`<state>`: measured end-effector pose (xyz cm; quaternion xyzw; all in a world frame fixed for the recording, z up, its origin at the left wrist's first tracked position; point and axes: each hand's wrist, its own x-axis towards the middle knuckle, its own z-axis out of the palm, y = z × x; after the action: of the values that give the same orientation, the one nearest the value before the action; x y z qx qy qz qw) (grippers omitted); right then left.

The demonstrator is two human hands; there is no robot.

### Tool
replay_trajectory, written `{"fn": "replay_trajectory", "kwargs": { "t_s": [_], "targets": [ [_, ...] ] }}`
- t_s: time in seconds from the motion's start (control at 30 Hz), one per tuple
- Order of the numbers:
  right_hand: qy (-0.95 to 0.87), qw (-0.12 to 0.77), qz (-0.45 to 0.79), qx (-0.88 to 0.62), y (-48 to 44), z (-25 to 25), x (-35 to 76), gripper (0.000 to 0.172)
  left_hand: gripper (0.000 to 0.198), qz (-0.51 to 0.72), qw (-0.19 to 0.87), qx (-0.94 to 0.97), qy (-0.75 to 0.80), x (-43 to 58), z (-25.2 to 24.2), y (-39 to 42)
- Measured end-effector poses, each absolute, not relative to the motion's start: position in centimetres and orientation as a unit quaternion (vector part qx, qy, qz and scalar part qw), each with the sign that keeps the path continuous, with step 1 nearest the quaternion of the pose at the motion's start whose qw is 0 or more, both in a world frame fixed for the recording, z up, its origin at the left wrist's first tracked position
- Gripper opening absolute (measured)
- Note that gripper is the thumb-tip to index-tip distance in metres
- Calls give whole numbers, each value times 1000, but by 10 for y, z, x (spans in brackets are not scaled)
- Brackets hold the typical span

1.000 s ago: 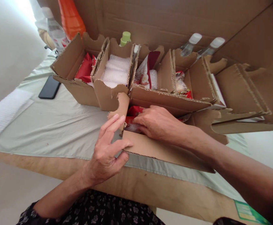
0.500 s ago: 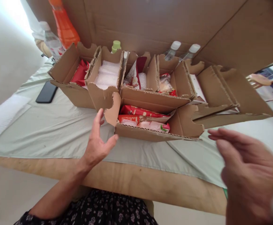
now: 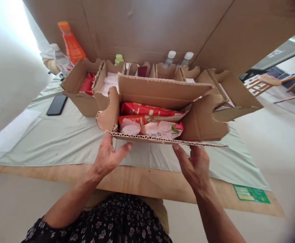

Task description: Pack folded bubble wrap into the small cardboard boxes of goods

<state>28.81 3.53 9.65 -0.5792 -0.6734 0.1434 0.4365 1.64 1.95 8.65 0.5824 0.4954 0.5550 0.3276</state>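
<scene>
An open-topped cardboard box (image 3: 162, 88) is held up in front of the row of boxes, its back wall covering part of them. Inside lie red packets (image 3: 147, 109), a pink-and-white packet (image 3: 162, 129) and a pale clear-plastic item (image 3: 130, 127). My left hand (image 3: 109, 155) grips the box at its lower left front corner, fingers partly hidden beneath it and thumb in front. My right hand (image 3: 195, 165) holds the underside toward the right, its fingertips hidden by the box and its thumb at the front edge.
Behind stands a row of cardboard boxes (image 3: 80, 103) with packets inside. Bottles, including an orange one (image 3: 72, 45), stand near a tall cardboard panel (image 3: 142, 30). A black phone (image 3: 56, 105) and white wrap (image 3: 13, 135) lie left; a green card (image 3: 251, 194) lies at the table's right edge.
My right hand has come in from the right and taken hold of the box. My left hand has moved under its corner. The box has risen toward me and my view has shifted.
</scene>
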Motion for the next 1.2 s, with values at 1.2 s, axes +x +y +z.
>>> {"fn": "replay_trajectory", "kwargs": {
  "t_s": [1.2],
  "targets": [
    [-825, 328, 384, -253, 140, 26, -58, 68, 64, 632, 59, 268, 725, -121, 35, -100]
  ]
}}
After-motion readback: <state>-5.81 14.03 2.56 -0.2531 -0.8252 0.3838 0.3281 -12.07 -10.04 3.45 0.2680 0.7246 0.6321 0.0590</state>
